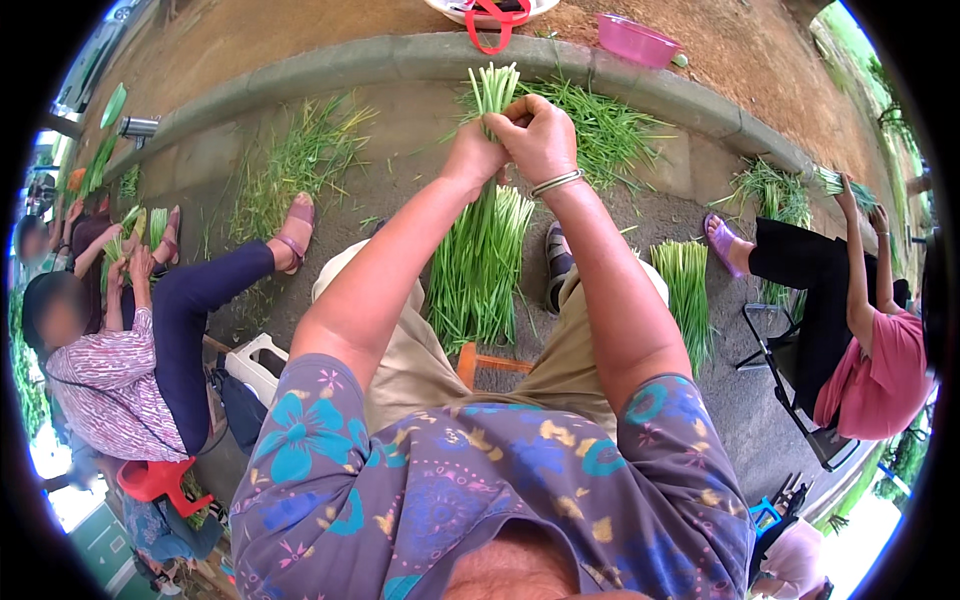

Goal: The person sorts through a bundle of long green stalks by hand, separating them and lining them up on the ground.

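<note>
My left hand point(470, 150) is closed around a bunch of long green stalks point(495, 87) with pale ends pointing up, held out in front of me. My right hand point(535, 135), a bangle on its wrist, grips the same bunch just beside it, thumb and fingers pressed together on the stalks. Below my hands a pile of similar stalks point(480, 280) lies between my knees, and another bundle point(680, 290) lies on the pavement by my right knee. Loose leaves point(600, 125) are heaped beyond my hands against the curb.
A curb point(390, 60) borders bare soil, with a pink basin point(637, 40) and a white basin point(450, 8) holding a red-handled item. Seated co-workers point(120, 390) point(870, 370) handle greens at both sides. An orange stool point(490, 362) and a white plastic object point(255, 370) are nearby.
</note>
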{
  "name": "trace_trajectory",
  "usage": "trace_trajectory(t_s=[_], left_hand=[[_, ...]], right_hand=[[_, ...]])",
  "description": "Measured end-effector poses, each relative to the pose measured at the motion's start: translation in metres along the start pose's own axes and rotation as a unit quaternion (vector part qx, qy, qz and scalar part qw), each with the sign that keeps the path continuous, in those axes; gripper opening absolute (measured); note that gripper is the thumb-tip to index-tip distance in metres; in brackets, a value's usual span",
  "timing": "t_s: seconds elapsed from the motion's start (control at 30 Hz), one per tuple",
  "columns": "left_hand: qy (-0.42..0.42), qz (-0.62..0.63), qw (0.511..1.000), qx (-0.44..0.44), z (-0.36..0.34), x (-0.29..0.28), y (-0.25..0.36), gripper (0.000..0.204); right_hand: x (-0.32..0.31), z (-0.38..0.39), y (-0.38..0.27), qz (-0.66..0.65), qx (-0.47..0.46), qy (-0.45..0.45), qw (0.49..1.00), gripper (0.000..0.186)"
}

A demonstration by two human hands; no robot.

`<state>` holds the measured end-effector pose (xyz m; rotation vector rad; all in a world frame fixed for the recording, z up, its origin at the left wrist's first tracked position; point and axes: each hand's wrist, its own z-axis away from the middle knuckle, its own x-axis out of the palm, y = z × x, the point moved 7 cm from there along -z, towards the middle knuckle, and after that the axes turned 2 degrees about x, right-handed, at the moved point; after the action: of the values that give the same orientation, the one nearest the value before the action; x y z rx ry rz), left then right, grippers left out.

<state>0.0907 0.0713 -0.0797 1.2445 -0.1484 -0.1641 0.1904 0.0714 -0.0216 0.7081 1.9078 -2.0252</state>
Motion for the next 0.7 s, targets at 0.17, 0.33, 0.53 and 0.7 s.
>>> trace_trajectory(t_s=[0.17, 0.33, 0.53, 0.7], left_hand=[[-0.015, -0.003, 1.0, -0.01, -0.002, -0.002, -0.002, 0.009], [-0.015, 0.004, 1.0, -0.005, -0.001, -0.003, -0.002, 0.011], [0.027, 0.033, 0.999, -0.02, -0.003, -0.013, 0.0, 0.009], [0.062, 0.273, 0.96, -0.01, -0.025, -0.063, 0.022, 0.015]], right_hand=[[0.003, 0.004, -0.005, 0.003, -0.027, -0.007, 1.0, 0.024], [0.007, 0.006, -0.007, 0.021, -0.036, -0.029, 0.999, 0.024], [0.001, -0.006, 0.001, -0.099, -0.034, -0.012, 0.994, 0.027], [-0.015, -0.027, 0.033, -0.267, -0.019, 0.046, 0.962, 0.012]])
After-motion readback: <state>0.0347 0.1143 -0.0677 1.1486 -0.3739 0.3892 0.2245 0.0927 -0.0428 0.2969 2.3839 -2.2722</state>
